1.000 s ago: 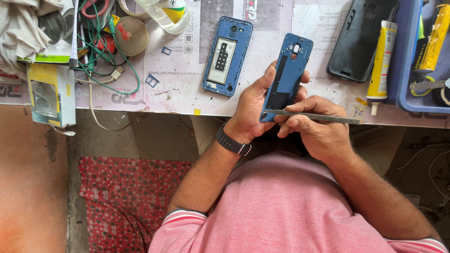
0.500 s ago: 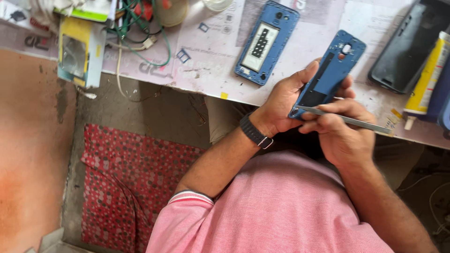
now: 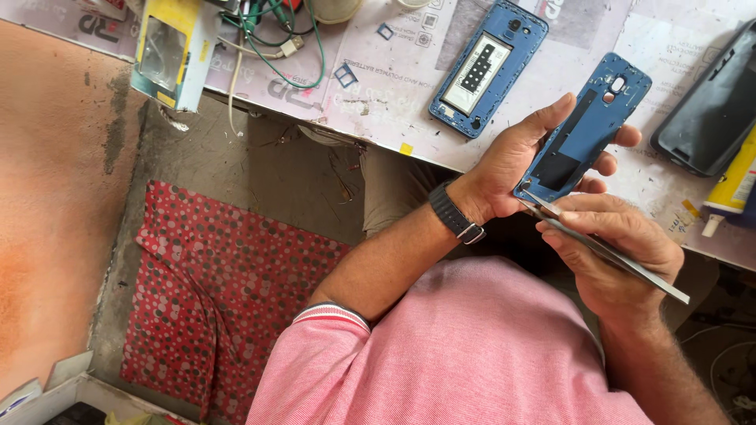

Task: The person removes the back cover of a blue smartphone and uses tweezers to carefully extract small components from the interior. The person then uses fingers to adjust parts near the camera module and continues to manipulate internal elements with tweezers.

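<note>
My left hand [image 3: 520, 161] grips a blue phone back cover [image 3: 584, 126], inner side up, held just over the near edge of the workbench [image 3: 378, 94]. My right hand [image 3: 614, 248] holds metal tweezers [image 3: 606, 252] whose tips touch the cover's lower corner. A dark watch sits on my left wrist. A second blue phone body [image 3: 488, 67], with its open battery bay showing, lies flat on the bench beyond my left hand.
A black phone case [image 3: 713, 102] and a yellow glue tube [image 3: 732, 185] lie at the right. Green and white wires [image 3: 272, 47] and a yellow packet [image 3: 169, 51] sit at the bench's left. A red spotted cloth [image 3: 213, 291] covers the floor below.
The view has swung left and down, showing more floor and cloth. My hands still hold the cover and tweezers; the tweezer tips stay at the cover's lower corner.
</note>
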